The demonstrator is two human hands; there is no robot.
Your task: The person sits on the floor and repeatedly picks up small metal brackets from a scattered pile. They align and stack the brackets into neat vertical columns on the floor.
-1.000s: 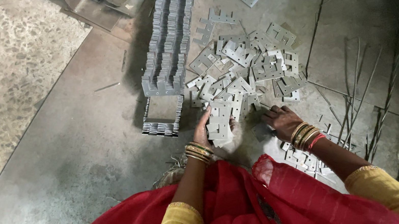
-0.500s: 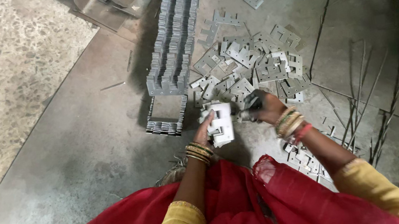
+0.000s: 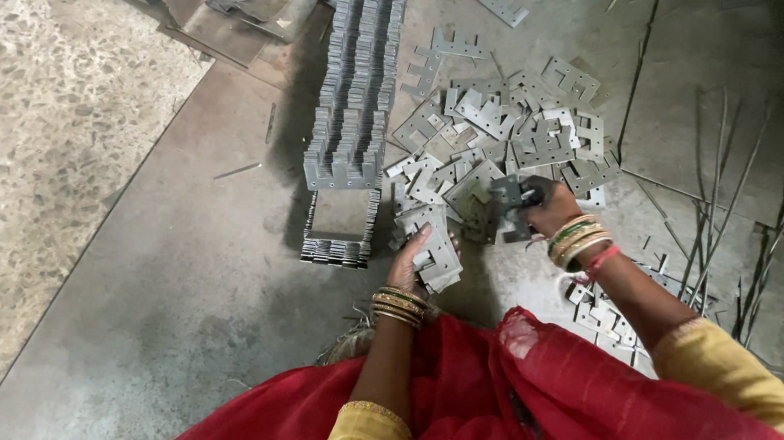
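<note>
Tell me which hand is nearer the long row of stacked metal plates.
Left. The left hand, holding a small stack of plates, sits just right of the row's near end; the right hand is farther right.

1. We see a loose red cloth draped over our lap and front, filling the lower middle of the view in soft folds.
2. Our sleeves are mustard yellow and end at about the elbow, one on each arm.
3. At the wrist of our left hand [image 3: 415, 265] we wear a stack of thin gold-coloured bangles.
4. At the wrist of our right hand [image 3: 548, 208] we wear gold-coloured bangles with some green among them, and next to them a red band toward the forearm.
5. Both forearms are bare below the sleeves.
</note>
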